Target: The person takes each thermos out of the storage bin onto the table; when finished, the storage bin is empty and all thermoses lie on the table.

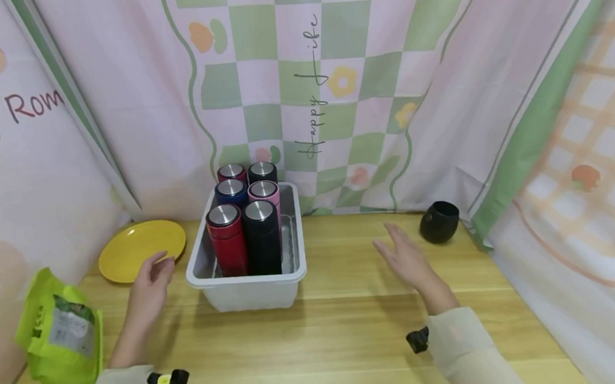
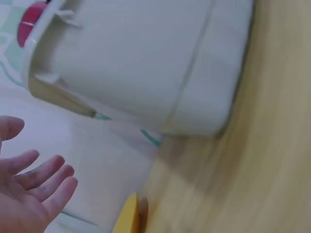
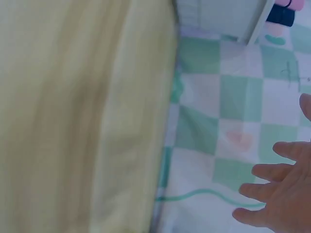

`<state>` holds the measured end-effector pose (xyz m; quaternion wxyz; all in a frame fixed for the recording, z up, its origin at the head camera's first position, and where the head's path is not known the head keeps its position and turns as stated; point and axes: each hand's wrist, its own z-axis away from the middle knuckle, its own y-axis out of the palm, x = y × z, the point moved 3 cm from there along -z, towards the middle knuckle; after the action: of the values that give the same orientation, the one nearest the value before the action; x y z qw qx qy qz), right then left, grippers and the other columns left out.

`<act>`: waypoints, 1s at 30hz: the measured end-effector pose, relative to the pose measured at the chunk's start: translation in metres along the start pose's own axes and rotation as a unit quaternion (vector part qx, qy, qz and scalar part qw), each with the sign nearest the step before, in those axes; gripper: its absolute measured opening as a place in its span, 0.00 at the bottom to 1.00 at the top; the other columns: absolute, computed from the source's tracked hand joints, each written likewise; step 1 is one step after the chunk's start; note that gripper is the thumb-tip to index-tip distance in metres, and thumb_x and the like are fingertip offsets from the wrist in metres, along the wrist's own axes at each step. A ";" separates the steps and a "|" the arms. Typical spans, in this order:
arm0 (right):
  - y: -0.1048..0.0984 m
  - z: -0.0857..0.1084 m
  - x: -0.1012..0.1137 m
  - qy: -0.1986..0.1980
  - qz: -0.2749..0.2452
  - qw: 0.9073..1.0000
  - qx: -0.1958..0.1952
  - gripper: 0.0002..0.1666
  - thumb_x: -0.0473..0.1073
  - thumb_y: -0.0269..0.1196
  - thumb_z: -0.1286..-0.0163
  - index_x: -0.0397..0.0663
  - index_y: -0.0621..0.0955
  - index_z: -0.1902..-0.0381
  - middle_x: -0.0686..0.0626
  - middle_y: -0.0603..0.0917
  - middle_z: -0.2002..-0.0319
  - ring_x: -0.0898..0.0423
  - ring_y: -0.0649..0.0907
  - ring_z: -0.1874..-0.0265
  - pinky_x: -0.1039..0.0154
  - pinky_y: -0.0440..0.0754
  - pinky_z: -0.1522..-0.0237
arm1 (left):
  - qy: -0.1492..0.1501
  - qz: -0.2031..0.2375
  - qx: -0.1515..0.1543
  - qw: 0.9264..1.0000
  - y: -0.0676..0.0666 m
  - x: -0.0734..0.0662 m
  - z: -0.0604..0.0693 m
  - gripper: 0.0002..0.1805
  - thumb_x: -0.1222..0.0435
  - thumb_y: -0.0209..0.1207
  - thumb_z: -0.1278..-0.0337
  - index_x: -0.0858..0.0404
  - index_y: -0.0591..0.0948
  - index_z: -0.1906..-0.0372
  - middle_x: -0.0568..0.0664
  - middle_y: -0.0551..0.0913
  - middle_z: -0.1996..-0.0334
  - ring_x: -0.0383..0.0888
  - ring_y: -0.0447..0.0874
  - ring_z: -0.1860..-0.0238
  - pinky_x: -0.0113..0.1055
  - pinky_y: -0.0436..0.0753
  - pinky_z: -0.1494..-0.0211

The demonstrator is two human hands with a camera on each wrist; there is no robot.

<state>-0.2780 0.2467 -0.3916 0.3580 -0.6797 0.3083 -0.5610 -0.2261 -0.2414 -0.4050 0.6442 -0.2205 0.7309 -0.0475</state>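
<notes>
A light grey plastic bin stands on the wooden table, holding several upright flasks with silver-topped lids. In its front row are a red flask and a black flask; behind them stand a blue flask, a pink flask and others. My left hand hovers left of the bin, near the yellow plate, fingers loosely bent and holding nothing. To the bin's right, my right hand is held over the table with fingers spread and touches nothing. In the left wrist view the bin's side is close to the fingers.
A yellow plate lies at the back left. Nearer on the left sits a bright green package. At the back right a black cup rests near the curtain. Printed cloth hangs along the table's back.
</notes>
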 end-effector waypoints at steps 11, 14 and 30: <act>-0.004 -0.015 0.063 -0.009 -0.084 0.996 0.011 0.46 0.69 0.40 0.25 0.50 0.47 0.21 0.37 0.54 0.26 0.36 0.59 0.31 0.36 0.55 0.35 | 0.023 0.110 0.053 0.992 0.012 -0.008 -0.002 0.26 0.64 0.44 0.23 0.76 0.61 0.31 0.69 0.68 0.38 0.25 0.73 0.53 0.26 0.77 0.49; -0.006 -0.020 0.082 -0.029 -0.102 0.994 0.005 0.44 0.67 0.41 0.24 0.48 0.49 0.22 0.38 0.56 0.27 0.37 0.61 0.32 0.37 0.58 0.35 | 0.019 0.127 0.067 0.989 0.015 -0.009 -0.003 0.27 0.64 0.45 0.24 0.75 0.59 0.29 0.72 0.65 0.36 0.25 0.73 0.52 0.24 0.76 0.50; 0.015 -0.039 0.161 -0.080 -0.168 0.982 -0.016 0.36 0.57 0.51 0.24 0.52 0.59 0.24 0.43 0.66 0.30 0.42 0.70 0.36 0.45 0.67 0.37 | -0.024 0.141 0.089 0.986 0.023 -0.013 -0.004 0.29 0.64 0.47 0.25 0.70 0.56 0.26 0.68 0.61 0.32 0.30 0.69 0.48 0.22 0.72 0.47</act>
<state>-0.2878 0.1001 -0.3123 0.2712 -0.7700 0.1689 -0.5523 -0.2346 -0.2168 -0.4005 0.6786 -0.0583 0.7320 -0.0162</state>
